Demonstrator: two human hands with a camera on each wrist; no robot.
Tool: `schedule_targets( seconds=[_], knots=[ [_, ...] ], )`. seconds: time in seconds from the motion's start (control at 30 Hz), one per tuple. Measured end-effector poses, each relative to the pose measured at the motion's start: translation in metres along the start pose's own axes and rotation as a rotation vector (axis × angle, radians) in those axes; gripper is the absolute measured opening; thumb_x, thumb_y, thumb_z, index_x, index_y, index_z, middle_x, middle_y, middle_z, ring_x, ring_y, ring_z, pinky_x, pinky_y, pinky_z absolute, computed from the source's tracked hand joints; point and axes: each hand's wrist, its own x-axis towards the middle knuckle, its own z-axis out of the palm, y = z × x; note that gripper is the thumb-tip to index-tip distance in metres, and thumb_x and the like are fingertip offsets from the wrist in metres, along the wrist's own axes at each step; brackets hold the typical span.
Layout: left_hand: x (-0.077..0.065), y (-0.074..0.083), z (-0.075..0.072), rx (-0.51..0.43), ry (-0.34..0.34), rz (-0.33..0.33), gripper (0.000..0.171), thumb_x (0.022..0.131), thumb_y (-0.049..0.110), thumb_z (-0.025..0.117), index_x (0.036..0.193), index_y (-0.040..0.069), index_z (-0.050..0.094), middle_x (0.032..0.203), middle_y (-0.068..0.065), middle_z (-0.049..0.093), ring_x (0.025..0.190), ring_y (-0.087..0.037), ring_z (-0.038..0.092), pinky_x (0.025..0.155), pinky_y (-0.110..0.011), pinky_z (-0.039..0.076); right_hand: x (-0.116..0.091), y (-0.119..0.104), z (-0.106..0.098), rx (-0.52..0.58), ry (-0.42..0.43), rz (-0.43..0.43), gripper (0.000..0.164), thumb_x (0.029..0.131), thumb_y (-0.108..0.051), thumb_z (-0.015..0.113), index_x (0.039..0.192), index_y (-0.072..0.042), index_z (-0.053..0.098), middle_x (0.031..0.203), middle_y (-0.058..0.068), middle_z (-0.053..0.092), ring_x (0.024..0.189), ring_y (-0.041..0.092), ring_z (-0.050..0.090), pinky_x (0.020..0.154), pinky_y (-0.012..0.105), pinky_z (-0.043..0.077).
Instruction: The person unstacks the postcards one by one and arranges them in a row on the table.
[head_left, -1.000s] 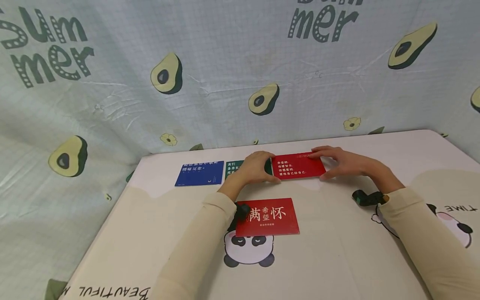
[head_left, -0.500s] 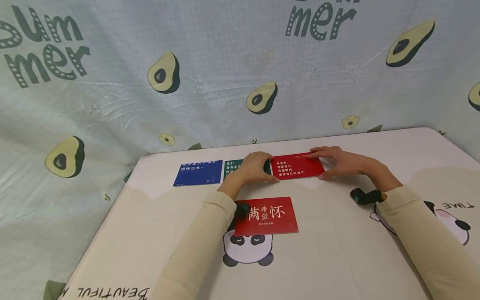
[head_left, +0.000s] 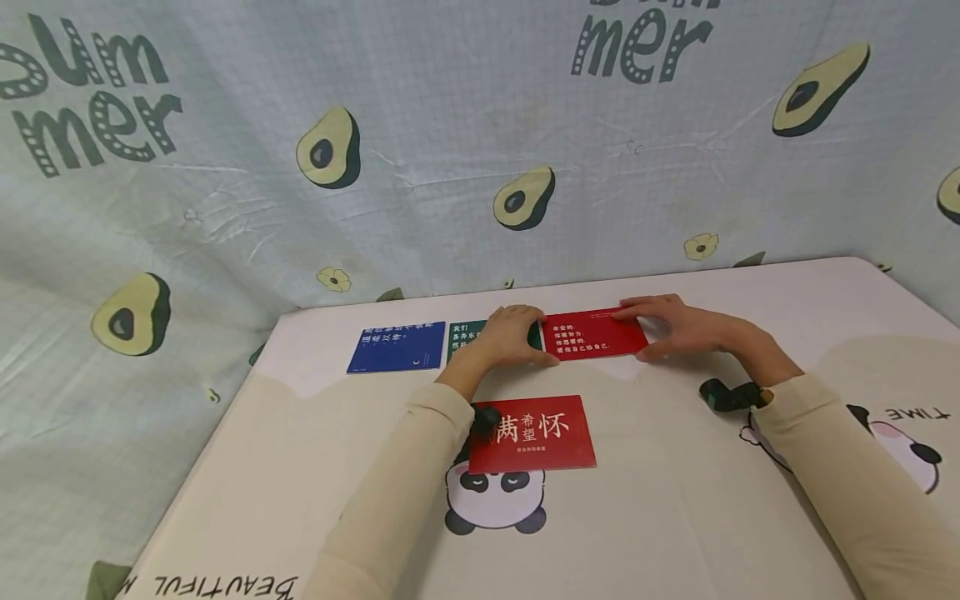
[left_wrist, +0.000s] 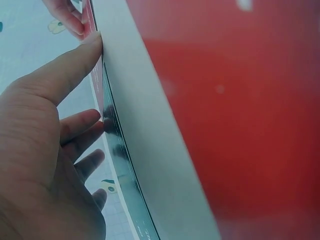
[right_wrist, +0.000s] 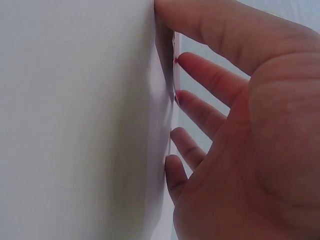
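Note:
In the head view a red card (head_left: pixel 595 334) with white writing lies in the back row on the table. The left hand (head_left: pixel 508 337) holds it by its left end, thumb at the near corner and index finger at the far one. At its right end the right hand (head_left: pixel 678 327) grips it the same way, fingers over the far edge and thumb at the near corner. Beneath the left hand is a green card (head_left: pixel 463 335), partly hidden. The left wrist view shows the thumb (left_wrist: pixel 92 45) at the edge between the green and red cards.
A blue card (head_left: pixel 397 347) lies left of the green one. Nearer the person, another red card (head_left: pixel 534 435) sits partly under the left wrist camera (head_left: pixel 486 422). A patterned curtain (head_left: pixel 420 150) hangs behind the table's back edge. Pandas are printed on the tablecloth (head_left: pixel 637 533).
Both hands stay at the ends of the red card, and the cards keep their places. Only the head view shifts slightly.

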Motion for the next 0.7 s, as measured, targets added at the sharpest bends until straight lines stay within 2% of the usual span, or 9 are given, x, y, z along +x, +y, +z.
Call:
schedule_targets(
  seconds=[0.43,0.7],
  knots=[
    [0.0004,-0.0007,0.0007,0.048,0.003,0.029,0.069,0.080,0.044,0.071,0.138,0.014,0.049,0.144,-0.004,0.044,0.137,-0.021,0.030,0.116,-0.043,0.010,0.0013,-0.0014,0.0005,-0.027,0.000,-0.010,0.074,0.077,-0.025,0.078,0.143,-0.013,0.045,0.149,0.018,0.027,0.133,0.042,0.016,0.093,0.061,0.041],
    [0.0004,0.0002,-0.0003,0.070,0.001,0.035,0.071,0.079,0.045,0.071,0.138,0.014,0.048,0.144,-0.004,0.044,0.136,-0.021,0.031,0.115,-0.043,0.015,0.0009,-0.0017,0.0001,-0.032,0.006,-0.022,0.075,0.077,-0.025,0.077,0.143,-0.011,0.044,0.149,0.019,0.027,0.134,0.043,0.016,0.094,0.063,0.039]
  ],
)
